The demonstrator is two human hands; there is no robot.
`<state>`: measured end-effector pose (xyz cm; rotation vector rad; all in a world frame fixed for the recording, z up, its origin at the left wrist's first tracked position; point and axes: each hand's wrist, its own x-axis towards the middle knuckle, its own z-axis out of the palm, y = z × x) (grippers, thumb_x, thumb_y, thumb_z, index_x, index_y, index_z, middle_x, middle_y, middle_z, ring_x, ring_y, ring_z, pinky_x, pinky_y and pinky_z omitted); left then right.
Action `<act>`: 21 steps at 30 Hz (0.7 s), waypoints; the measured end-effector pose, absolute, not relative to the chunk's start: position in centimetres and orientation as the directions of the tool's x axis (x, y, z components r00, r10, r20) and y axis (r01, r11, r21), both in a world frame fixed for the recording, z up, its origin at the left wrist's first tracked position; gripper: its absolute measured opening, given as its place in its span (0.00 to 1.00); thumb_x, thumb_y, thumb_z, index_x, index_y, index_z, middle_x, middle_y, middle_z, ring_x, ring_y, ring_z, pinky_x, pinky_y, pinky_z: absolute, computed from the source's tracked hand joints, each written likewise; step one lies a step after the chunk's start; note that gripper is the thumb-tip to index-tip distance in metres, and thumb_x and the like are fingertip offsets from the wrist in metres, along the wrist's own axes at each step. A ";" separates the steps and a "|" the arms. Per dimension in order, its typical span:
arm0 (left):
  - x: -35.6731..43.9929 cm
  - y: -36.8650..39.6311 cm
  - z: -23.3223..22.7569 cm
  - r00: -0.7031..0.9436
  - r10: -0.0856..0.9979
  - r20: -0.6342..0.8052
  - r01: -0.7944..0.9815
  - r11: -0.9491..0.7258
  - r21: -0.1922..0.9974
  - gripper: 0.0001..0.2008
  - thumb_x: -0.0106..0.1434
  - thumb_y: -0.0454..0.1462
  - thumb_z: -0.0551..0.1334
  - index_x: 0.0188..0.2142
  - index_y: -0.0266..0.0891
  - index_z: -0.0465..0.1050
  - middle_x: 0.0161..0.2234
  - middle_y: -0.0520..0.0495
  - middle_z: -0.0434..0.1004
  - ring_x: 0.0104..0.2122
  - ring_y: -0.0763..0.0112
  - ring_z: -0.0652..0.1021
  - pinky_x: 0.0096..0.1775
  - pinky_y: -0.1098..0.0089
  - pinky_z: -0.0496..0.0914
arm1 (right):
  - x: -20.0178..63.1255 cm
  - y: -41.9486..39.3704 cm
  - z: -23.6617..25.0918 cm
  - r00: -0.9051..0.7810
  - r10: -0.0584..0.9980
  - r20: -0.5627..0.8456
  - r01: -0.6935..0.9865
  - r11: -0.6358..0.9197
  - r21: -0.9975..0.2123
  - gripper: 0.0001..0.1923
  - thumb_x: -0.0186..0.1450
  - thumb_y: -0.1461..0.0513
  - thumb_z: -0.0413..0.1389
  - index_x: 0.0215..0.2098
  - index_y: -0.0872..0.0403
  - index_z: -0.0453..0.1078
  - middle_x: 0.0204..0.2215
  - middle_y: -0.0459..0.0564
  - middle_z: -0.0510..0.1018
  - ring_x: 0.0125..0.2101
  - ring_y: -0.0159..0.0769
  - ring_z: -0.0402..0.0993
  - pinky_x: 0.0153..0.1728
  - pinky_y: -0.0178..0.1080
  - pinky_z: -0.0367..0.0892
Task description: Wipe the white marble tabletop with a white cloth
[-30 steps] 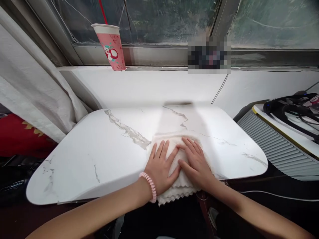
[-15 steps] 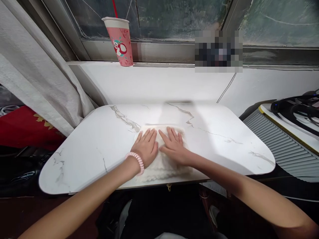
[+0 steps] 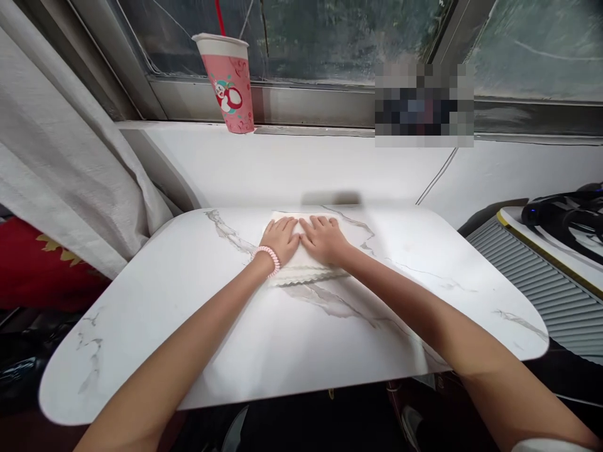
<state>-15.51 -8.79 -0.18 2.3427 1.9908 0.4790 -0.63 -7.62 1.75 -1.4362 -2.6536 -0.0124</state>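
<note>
A folded cream cloth with a wavy edge lies flat on the white marbled tabletop, toward the back. My left hand, a pink coil band at its wrist, presses on the left part of the cloth with fingers stretched out. On the right part rests my right hand, palm down, its fingers spread. The two thumbs nearly meet over the middle of the cloth. Much of the cloth is hidden beneath both hands.
On the window ledge behind stands a pink paper cup with a red straw, left of a blurred-out patch. A pale curtain hangs at the left. To the right, a grey ribbed surface adjoins the table, with black headphones beyond.
Both hands and the cloth have slid away from me, from the table's front edge toward the wall. More of the tabletop's front shows in view.
</note>
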 end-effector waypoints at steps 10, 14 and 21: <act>-16.5 -2.6 1.5 0.051 0.996 0.077 0.978 -0.066 0.199 0.24 0.65 0.33 0.47 0.58 0.37 0.68 0.62 0.39 0.68 0.62 0.57 0.67 0.64 0.51 0.54 | -3.4 -2.7 0.3 -0.425 0.875 0.233 0.848 0.475 -0.235 0.25 0.72 0.59 0.41 0.64 0.53 0.60 0.63 0.58 0.63 0.63 0.47 0.54 0.65 0.55 0.40; -16.6 -2.7 1.3 0.040 0.989 0.142 0.973 -0.071 0.221 0.25 0.66 0.34 0.44 0.60 0.36 0.65 0.63 0.40 0.66 0.63 0.60 0.64 0.66 0.54 0.50 | -3.7 -1.8 0.3 -0.426 0.871 0.243 0.826 0.484 -0.288 0.24 0.71 0.59 0.42 0.63 0.53 0.61 0.62 0.58 0.65 0.63 0.46 0.55 0.65 0.55 0.38; -18.3 -1.0 0.9 0.022 0.985 0.173 0.970 -0.063 0.235 0.24 0.67 0.35 0.43 0.59 0.37 0.65 0.64 0.41 0.64 0.64 0.62 0.63 0.65 0.55 0.52 | -5.1 -0.5 0.3 -0.403 0.863 0.305 0.818 0.489 -0.303 0.23 0.72 0.59 0.42 0.61 0.54 0.64 0.59 0.57 0.69 0.61 0.46 0.58 0.65 0.52 0.41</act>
